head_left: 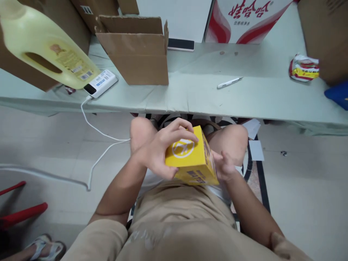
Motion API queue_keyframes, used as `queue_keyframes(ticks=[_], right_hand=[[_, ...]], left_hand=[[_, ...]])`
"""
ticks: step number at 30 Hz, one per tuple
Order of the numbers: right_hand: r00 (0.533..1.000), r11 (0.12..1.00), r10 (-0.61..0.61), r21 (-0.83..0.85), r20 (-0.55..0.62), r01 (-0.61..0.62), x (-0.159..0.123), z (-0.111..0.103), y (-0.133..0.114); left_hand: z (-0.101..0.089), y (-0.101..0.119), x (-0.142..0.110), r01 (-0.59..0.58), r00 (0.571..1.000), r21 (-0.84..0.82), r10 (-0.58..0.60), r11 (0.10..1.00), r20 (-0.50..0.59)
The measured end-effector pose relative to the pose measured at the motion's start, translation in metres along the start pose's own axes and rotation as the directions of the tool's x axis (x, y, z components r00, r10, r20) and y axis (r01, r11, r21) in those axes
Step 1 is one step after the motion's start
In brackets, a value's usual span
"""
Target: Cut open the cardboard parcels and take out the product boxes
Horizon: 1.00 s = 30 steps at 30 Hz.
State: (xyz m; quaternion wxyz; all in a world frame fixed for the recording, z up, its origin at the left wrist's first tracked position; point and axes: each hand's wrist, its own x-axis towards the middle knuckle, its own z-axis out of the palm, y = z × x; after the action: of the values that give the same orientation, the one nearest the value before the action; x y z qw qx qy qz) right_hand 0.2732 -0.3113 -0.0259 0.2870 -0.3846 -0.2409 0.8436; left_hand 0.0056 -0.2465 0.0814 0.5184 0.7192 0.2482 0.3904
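Note:
A yellow box (pixel 199 156) with a white circular logo and the dark word "WATER" is held over my lap, tilted. My left hand (pixel 164 148) grips it from the left, its fingers curled over the top face and the thumb at the near edge. On the far side, my right hand (pixel 225 167) is against the right and lower part of the box; some of its fingers are hidden behind it. The box looks closed on the faces that show.
On the cloth-covered table (pixel 195 98) stand an open cardboard box (pixel 141 65), a pale yellow jug (pixel 49 47), a white power bank (pixel 101 84) with a cable, a pen (pixel 230 83), a snack packet (pixel 303 68) and a red-white carton (pixel 246 21). Red stool legs (pixel 24 215) are at lower left.

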Motion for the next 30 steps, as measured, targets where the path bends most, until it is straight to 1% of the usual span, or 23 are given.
queue_keyframes(ticks=[2, 4, 6, 7, 8, 9, 10, 11, 12, 13, 14, 15, 16, 18, 21, 23, 24, 25, 27, 29, 30], right_hand=[[0.998, 0.999, 0.024, 0.041, 0.052, -0.026, 0.0, 0.003, 0.02], [0.995, 0.996, 0.044, 0.074, 0.092, -0.051, -0.002, 0.004, 0.036], [0.991, 0.993, 0.065, 0.089, 0.116, -0.076, -0.006, 0.007, 0.046], [0.99, 0.992, 0.072, 0.094, 0.122, -0.084, -0.008, 0.009, 0.048], [0.989, 0.992, 0.074, 0.097, 0.129, -0.087, -0.01, 0.012, 0.048], [0.989, 0.992, 0.061, 0.099, 0.132, -0.074, -0.012, 0.015, 0.047], [0.992, 0.994, 0.028, 0.097, 0.124, -0.04, -0.012, 0.018, 0.045], [0.995, 0.996, -0.025, 0.089, 0.098, 0.016, -0.012, 0.022, 0.042], [0.994, 0.993, -0.094, 0.074, 0.055, 0.09, -0.011, 0.025, 0.039], [0.985, 0.984, -0.172, 0.054, -0.001, 0.172, -0.009, 0.029, 0.036], [0.967, 0.968, -0.247, 0.03, -0.064, 0.249, -0.007, 0.031, 0.033], [0.944, 0.951, -0.307, 0.005, -0.124, 0.31, -0.004, 0.034, 0.031], [0.921, 0.935, -0.351, -0.021, -0.169, 0.353, -0.001, 0.035, 0.029], [0.885, 0.911, -0.412, -0.078, -0.218, 0.405, 0.004, 0.035, 0.028], [0.839, 0.862, -0.494, -0.253, -0.226, 0.44, 0.004, 0.03, 0.032], [0.804, 0.799, -0.557, -0.398, -0.207, 0.451, 0.002, 0.026, 0.036], [0.784, 0.758, -0.591, -0.464, -0.191, 0.458, 0.001, 0.025, 0.036], [0.76, 0.711, -0.628, -0.523, -0.169, 0.471, 0.001, 0.024, 0.035], [0.711, 0.617, -0.693, -0.609, -0.122, 0.497, 0.005, 0.024, 0.026], [0.673, 0.551, -0.735, -0.653, -0.084, 0.52, 0.016, 0.027, 0.004], [0.65, 0.518, -0.757, -0.662, -0.062, 0.541, 0.024, 0.029, -0.012]], left_hand=[[0.003, 0.013, -0.002, -0.019, 0.995, 0.043, 0.015, 0.999, 0.102], [0.006, 0.022, -0.005, -0.034, 0.985, 0.05, 0.025, 0.998, 0.168], [0.008, 0.025, -0.01, -0.025, 0.982, 0.019, 0.021, 0.999, 0.19], [0.008, 0.024, -0.012, -0.018, 0.986, -0.017, 0.02, 1.0, 0.163], [0.007, 0.019, -0.014, -0.012, 0.994, -0.065, 0.019, 0.998, 0.108], [0.006, 0.013, -0.016, -0.006, 1.0, -0.111, 0.009, 0.994, 0.019], [0.004, 0.004, -0.019, -0.001, 0.996, -0.149, -0.012, 0.989, -0.091], [0.002, -0.007, -0.021, -0.004, 0.975, -0.184, -0.037, 0.983, -0.217], [0.001, -0.019, -0.024, 0.006, 0.94, -0.212, -0.078, 0.977, -0.333], [0.0, -0.032, -0.026, 0.016, 0.9, -0.257, -0.126, 0.966, -0.418], [0.002, -0.044, -0.03, 0.023, 0.865, -0.316, -0.178, 0.948, -0.469], [0.006, -0.055, -0.033, 0.061, 0.85, -0.396, -0.256, 0.916, -0.461], [0.012, -0.065, -0.037, 0.095, 0.849, -0.458, -0.312, 0.884, -0.426], [0.03, -0.077, -0.044, 0.172, 0.871, -0.496, -0.367, 0.851, -0.328], [0.062, -0.082, -0.05, 0.295, 0.897, -0.478, -0.412, 0.828, -0.16], [0.076, -0.08, -0.05, 0.327, 0.91, -0.481, -0.408, 0.814, -0.073], [0.079, -0.08, -0.048, 0.313, 0.918, -0.484, -0.391, 0.817, -0.065], [0.079, -0.08, -0.044, 0.286, 0.926, -0.483, -0.369, 0.828, -0.085], [0.073, -0.079, -0.032, 0.211, 0.928, -0.458, -0.324, 0.864, -0.184], [0.061, -0.076, -0.01, 0.143, 0.912, -0.415, -0.282, 0.899, -0.296], [0.054, -0.074, 0.005, 0.12, 0.908, -0.398, -0.263, 0.909, -0.327]])
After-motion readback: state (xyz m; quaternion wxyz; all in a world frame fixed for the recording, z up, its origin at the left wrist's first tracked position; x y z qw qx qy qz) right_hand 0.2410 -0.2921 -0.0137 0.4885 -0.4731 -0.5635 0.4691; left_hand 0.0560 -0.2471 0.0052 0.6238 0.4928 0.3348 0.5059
